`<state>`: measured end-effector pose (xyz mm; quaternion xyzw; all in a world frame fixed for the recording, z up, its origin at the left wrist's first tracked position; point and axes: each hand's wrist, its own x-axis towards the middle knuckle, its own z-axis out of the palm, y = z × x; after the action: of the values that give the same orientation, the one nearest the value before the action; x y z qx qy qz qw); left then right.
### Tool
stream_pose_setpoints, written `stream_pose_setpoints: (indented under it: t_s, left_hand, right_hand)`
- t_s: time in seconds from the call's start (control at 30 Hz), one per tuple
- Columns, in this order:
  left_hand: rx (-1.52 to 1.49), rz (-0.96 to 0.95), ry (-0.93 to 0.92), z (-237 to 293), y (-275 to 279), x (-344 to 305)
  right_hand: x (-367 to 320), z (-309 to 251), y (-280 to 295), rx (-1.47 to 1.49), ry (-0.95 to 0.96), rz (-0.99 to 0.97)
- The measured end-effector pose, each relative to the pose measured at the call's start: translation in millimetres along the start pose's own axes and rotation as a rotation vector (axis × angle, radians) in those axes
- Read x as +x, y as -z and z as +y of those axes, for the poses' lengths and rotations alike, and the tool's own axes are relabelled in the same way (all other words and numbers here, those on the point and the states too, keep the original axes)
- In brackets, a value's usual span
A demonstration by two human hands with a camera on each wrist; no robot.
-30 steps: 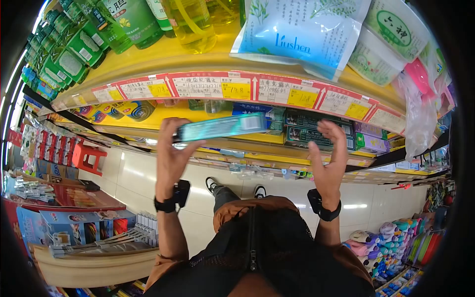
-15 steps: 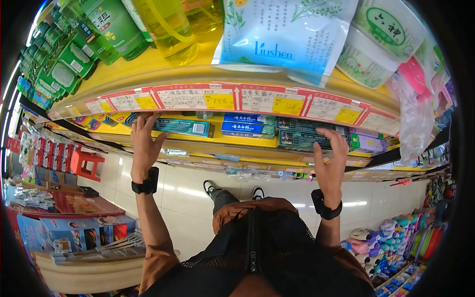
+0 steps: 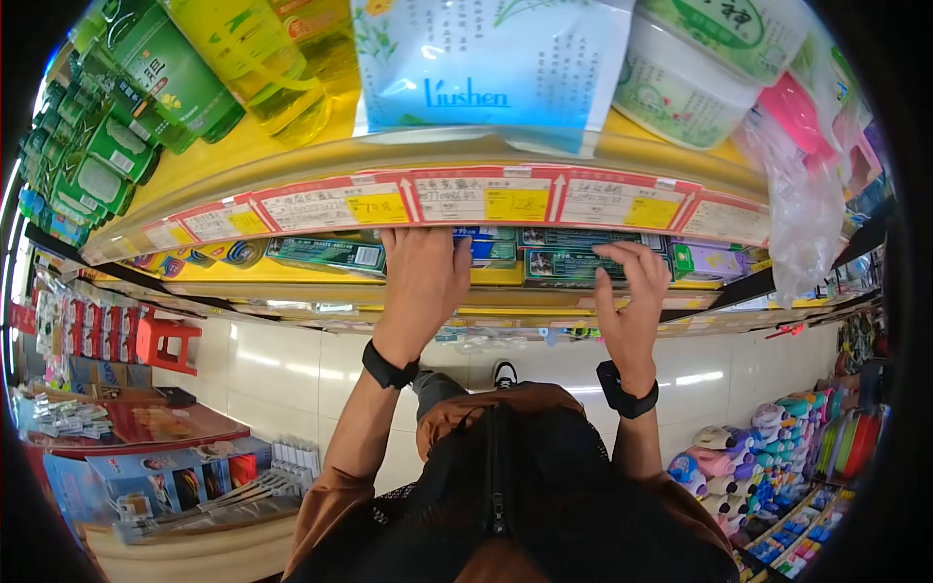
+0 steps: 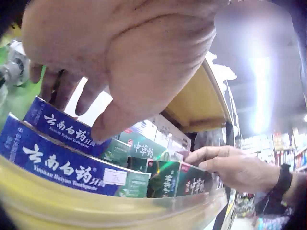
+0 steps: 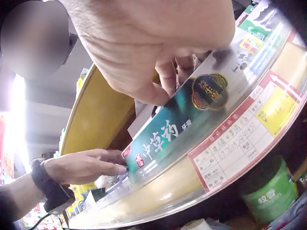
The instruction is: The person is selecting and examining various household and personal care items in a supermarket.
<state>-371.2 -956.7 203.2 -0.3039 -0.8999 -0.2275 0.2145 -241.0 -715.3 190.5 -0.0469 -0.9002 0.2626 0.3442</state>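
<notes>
My left hand (image 3: 423,277) reaches under the yellow shelf lip (image 3: 486,199) and rests on stacked blue toothpaste boxes (image 3: 491,248). In the left wrist view its fingers (image 4: 62,91) lie on the upper blue box (image 4: 62,127), with the thumb against its front. A teal toothpaste box (image 3: 326,253) lies on the shelf to the left, untouched. My right hand (image 3: 632,291) touches dark green toothpaste boxes (image 3: 573,264) with spread fingers. In the right wrist view its fingertips sit on top of a green box (image 5: 177,124).
The shelf above carries a blue Liushen bag (image 3: 486,58), green bottles (image 3: 126,117) and a yellow bottle (image 3: 262,58). A clear plastic bag (image 3: 807,194) hangs at the right. A red stool (image 3: 165,340) stands on the tiled floor at the left, near boxed goods (image 3: 165,466).
The left hand set the teal box on the shelf at the left, let go, and moved right onto the blue boxes. The right hand rose onto the green boxes.
</notes>
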Motion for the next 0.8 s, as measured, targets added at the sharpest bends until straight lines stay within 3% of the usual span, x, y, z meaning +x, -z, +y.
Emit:
stream_pose_setpoints:
  t_s: [0.13, 0.23, 0.3, 0.43, 0.57, 0.63, 0.67, 0.73, 0.8]
  left_hand:
    - [-0.017, -0.007, -0.034, -5.6, -15.9, 2.7]
    - [0.067, -0.03, 0.045, -3.1, -17.3, -0.4]
    - [0.117, 0.111, 0.006, -1.0, -16.2, -2.2]
    - [0.099, 0.133, -0.007, -1.2, -9.4, -4.5]
    - [-0.138, 0.194, 0.011, 17.6, 17.3, -8.4]
    - [-0.26, 0.188, 0.001, 30.0, 31.2, -10.3]
    - [-0.43, 0.088, 0.043, 36.7, 35.4, -11.9]
    - [-0.596, -0.051, 0.053, 43.8, 36.9, -15.1]
    - [-0.647, -0.076, 0.074, 52.4, 31.6, -19.5]
  right_hand:
    - [-1.0, 2.7, -1.3, -0.004, 0.017, 0.006]
    - [-2.0, 2.1, -2.1, -0.006, 0.012, 0.012]
    - [-1.5, 2.1, -2.4, -0.006, 0.017, 0.019]
    - [-1.3, 0.6, -2.2, -0.008, 0.032, 0.02]
    - [-0.6, 0.3, 2.7, 0.006, 0.016, -0.002]
    - [4.3, -7.6, 16.2, 0.052, -0.012, -0.11]
    - [4.9, -11.2, 21.0, 0.051, -0.016, -0.111]
    - [4.9, -18.6, 29.4, 0.529, -0.119, -0.198]
    - [7.2, -24.9, 37.8, 0.544, -0.073, -0.242]
